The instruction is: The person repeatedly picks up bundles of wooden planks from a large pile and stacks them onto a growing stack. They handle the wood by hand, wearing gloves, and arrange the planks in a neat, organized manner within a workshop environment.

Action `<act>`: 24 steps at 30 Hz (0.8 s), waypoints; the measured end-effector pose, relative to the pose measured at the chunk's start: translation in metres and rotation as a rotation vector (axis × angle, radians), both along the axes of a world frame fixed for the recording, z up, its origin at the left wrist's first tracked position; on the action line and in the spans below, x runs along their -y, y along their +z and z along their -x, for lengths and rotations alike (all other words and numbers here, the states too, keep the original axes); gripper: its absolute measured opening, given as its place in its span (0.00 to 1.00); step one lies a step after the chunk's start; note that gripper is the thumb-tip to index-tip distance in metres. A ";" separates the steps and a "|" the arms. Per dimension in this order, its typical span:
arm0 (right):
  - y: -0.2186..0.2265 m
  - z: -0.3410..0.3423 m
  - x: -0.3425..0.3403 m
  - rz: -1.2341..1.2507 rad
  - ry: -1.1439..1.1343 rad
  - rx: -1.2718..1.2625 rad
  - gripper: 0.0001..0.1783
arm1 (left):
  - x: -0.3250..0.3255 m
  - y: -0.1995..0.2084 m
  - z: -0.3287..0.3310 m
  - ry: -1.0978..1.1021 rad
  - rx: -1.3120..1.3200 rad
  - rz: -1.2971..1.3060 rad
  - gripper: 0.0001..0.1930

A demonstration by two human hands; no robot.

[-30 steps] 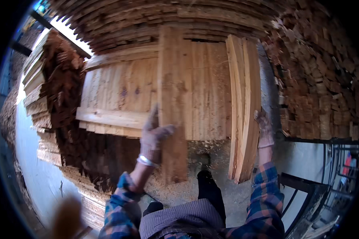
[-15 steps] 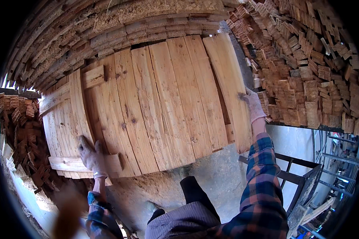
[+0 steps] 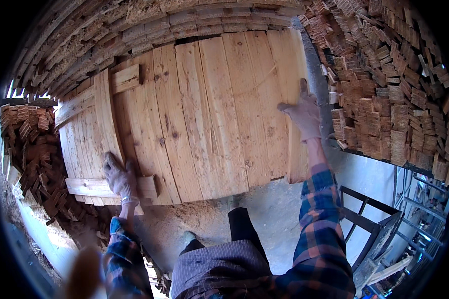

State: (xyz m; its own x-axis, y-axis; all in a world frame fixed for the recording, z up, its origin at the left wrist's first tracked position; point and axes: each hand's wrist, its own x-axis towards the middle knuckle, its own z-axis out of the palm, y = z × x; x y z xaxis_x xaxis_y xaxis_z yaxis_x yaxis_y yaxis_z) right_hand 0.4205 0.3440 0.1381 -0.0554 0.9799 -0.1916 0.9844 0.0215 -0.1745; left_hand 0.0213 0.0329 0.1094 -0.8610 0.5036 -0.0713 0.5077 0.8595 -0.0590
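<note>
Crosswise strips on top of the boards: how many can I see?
2: an upper strip at back left, a lower strip by the left hand. More may hide beneath the boards.

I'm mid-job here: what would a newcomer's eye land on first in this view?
First, the broad row of pale boards laid side by side across the middle. Then the gloved left hand on the near part of a narrow plank at left, and the gloved right hand spread at the rightmost board. Stacked brown wood pieces crowd the upper right.
</note>
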 end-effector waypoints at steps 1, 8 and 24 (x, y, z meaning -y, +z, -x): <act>0.011 0.010 -0.002 -0.014 0.000 0.009 0.57 | 0.004 0.015 0.004 -0.003 -0.035 -0.014 0.40; 0.015 -0.020 0.024 -0.021 0.069 -0.105 0.57 | 0.000 0.013 -0.005 -0.040 -0.010 -0.045 0.39; 0.039 0.180 -0.034 -0.021 0.951 0.331 0.58 | 0.000 0.012 0.001 -0.028 0.001 -0.077 0.41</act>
State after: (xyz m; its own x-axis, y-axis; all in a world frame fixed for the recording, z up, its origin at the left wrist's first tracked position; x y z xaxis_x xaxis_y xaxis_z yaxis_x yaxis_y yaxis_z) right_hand 0.2401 0.3782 0.1774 -0.7633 0.5603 -0.3216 0.5561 0.8232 0.1141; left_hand 0.0199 0.0328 0.1218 -0.8464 0.5315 -0.0322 0.5316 0.8470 0.0068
